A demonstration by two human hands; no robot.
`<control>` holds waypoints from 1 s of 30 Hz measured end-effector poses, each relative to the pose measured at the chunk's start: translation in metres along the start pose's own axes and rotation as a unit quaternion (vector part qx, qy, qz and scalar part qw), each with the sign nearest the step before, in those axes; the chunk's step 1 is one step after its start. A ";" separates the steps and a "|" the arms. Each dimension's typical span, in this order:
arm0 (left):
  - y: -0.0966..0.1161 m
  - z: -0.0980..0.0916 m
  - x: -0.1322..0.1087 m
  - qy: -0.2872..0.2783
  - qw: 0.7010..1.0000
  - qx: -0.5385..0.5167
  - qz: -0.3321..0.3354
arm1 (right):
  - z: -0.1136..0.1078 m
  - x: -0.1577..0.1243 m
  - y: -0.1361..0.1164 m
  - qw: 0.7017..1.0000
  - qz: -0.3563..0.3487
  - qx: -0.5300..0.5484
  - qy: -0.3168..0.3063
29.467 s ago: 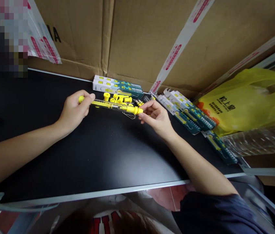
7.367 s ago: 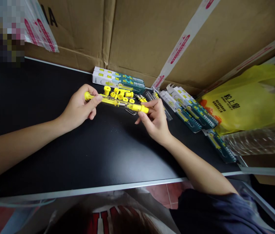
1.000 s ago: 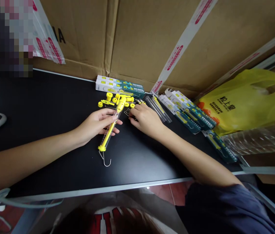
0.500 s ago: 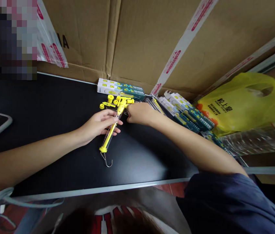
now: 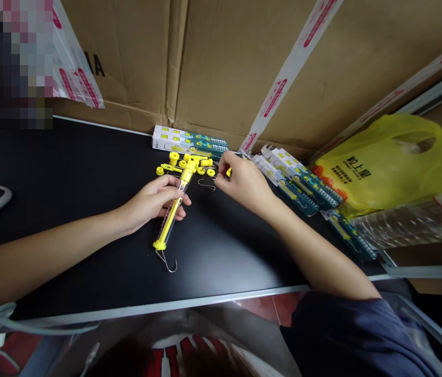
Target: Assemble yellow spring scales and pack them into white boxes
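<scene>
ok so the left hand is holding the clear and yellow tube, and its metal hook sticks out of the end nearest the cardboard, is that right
Not quite: the metal hook sticks out of the opposite end, the one farthest from the cardboard, as the head view shows. The left hand is indeed holding the clear and yellow tube.

On the yellow plastic bag (image 5: 391,170) at right, large black Chinese characters read 粒上皇, above smaller blurred lines. The brown cardboard carton (image 5: 213,68) at the back bears a black capital A after a partly hidden letter. Slim boxes (image 5: 189,142) before it show Chinese characters, 力计 among them; red labels on the clear tape (image 5: 275,98) are illegible.
</scene>
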State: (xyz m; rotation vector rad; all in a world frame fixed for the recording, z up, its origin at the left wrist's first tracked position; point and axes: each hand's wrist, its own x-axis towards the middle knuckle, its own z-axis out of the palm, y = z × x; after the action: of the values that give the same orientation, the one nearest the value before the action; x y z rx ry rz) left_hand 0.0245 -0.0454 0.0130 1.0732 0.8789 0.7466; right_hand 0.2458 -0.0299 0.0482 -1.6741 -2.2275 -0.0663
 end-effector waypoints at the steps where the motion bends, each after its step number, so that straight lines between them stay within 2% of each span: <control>1: 0.000 0.000 -0.001 -0.004 1.000 0.004 0.000 | 0.004 -0.006 -0.001 1.000 -0.003 0.027 0.011; 3: 0.000 -0.001 -0.001 -0.019 1.000 0.013 0.001 | 0.012 -0.017 -0.004 0.998 -0.022 0.053 0.040; 7: 0.000 -0.002 -0.001 -0.036 0.999 0.033 -0.009 | 0.025 -0.029 -0.005 0.985 -0.116 0.072 0.102; 17: -0.004 -0.004 0.003 -0.079 0.994 0.071 -0.017 | 0.029 -0.029 -0.001 0.947 -0.224 0.018 0.232; 20: -0.006 -0.004 0.002 -0.091 0.992 0.086 -0.020 | 0.028 -0.029 -0.002 0.944 -0.234 0.019 0.233; 24: -0.008 -0.003 0.001 -0.101 0.990 0.101 -0.017 | 0.028 -0.032 -0.003 0.951 -0.238 0.021 0.199; 30: -0.009 -0.001 0.001 -0.086 0.991 0.104 -0.020 | 0.027 -0.034 -0.004 0.958 -0.238 0.017 0.161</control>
State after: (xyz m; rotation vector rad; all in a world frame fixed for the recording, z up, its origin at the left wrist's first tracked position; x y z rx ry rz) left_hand 0.0247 -0.0467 0.0036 1.2810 0.8397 0.5278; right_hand 0.2434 -0.0559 0.0128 -0.9889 -2.2989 -0.3873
